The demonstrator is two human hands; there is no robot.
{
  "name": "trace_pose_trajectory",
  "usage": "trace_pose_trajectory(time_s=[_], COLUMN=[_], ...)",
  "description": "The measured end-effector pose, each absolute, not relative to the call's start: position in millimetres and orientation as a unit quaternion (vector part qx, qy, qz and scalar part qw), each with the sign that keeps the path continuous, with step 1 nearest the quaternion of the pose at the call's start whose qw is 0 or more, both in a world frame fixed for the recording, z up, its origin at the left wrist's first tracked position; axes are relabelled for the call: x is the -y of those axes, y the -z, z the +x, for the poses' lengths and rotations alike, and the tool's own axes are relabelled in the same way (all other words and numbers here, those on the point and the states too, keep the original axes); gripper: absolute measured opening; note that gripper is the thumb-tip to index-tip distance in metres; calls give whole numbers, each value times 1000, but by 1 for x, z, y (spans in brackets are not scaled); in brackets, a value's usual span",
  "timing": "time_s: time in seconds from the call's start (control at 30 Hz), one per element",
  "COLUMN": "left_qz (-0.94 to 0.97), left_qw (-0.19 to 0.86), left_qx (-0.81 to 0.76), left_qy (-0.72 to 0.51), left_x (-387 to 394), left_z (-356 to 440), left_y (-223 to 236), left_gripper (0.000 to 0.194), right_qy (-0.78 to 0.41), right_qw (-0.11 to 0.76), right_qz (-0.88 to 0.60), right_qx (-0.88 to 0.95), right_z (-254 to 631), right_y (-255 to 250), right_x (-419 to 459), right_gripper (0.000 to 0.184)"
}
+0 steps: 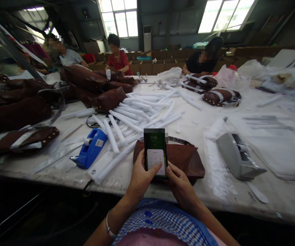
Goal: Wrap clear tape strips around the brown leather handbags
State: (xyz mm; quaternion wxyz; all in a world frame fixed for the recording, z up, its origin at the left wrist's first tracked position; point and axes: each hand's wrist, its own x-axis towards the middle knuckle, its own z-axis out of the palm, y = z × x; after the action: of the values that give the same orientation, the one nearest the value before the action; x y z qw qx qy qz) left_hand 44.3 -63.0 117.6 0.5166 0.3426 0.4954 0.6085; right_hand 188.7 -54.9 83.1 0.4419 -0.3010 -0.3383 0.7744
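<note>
Brown bag (186, 159) on the table (196, 135), right before me; taken as landmark for what follows. Phone (152, 157) held up before the left part of the bag, lit face towards me, reading 17:45. My left hand (139, 172) grips its left side, thumb lying across the lit front, other fingers partly hidden. My right hand (180, 182) pinches the lower right edge; I cannot tell how its hidden fingers lie. Blue dispenser (92, 148): left of the bag. Grey dispenser (231, 153): right of the bag. White rolls (127, 115): many, loosely heaped beyond the bag, some running down to its left side
</note>
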Motion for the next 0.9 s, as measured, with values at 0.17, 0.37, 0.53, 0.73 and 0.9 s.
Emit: trace_pose_trajectory(time_s=[0.17,0.37,0.53,0.73,0.9], left_qz=[292,322,303,267,261], left_qw=[618,605,588,614,600], left_qx=[-399,-394,-418,-408,-428], left_qy=[-611,-612,-622,-621,-624], left_x=[67,67,68,66,64], left_z=[38,39,42,38,38], left_y=[-123,-122,-122,-123,-122], left_gripper=[55,70,74,48,46], right_qy=[-799,-802,-799,-800,-804], right_qw=[435,434,437,433,422], right_qz=[-275,-263,-268,-267,-271], right_qx=[311,314,313,318,319], right_z=[190,191,190,189,188], right_y=[-90,-93,-94,-96,-96], right_x=[52,51,51,53,54], right_gripper=[41,39,38,40,39])
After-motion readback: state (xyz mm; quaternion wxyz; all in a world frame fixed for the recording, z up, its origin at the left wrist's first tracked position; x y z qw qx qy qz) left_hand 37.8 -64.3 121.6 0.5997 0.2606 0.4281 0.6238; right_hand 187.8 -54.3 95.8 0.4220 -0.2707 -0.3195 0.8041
